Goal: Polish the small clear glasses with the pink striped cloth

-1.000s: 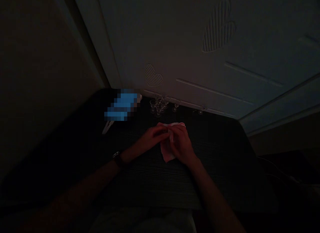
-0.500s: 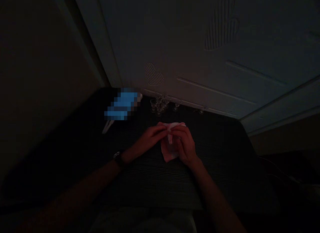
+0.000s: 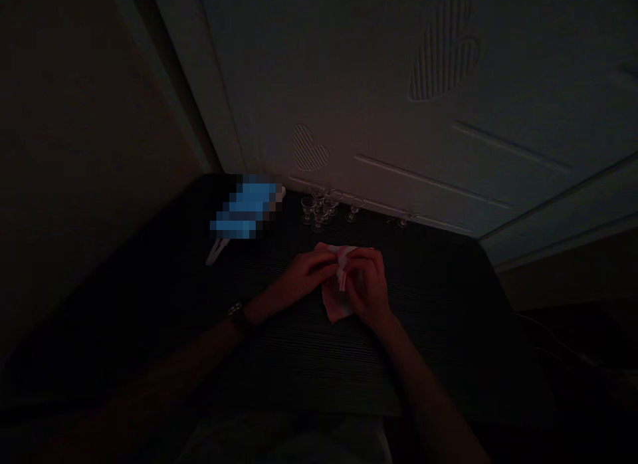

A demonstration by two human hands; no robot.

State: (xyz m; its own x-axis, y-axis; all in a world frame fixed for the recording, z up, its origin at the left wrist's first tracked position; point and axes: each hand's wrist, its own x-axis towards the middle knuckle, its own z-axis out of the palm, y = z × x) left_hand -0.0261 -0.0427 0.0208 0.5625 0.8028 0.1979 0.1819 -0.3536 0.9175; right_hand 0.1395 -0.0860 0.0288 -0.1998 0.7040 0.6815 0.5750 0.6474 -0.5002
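The scene is very dim. A pale pink cloth or napkin [image 3: 333,303] lies on a dark ribbed table [image 3: 309,357] in front of me. My left hand [image 3: 305,276], with a watch on its wrist, pinches the cloth's upper edge from the left. My right hand [image 3: 367,286] is closed on the same cloth from the right, its fingers curled over the fold. The two hands almost touch above the cloth. What the cloth may wrap is hidden.
Several small clear glasses [image 3: 319,208] stand at the table's far edge against a pale panelled door [image 3: 399,118]. A blurred blue patch [image 3: 245,211] sits to their left, with a thin white object [image 3: 215,251] below it.
My right hand has shifted slightly right and up along the cloth's top edge. The left hand and the cloth have hardly moved.
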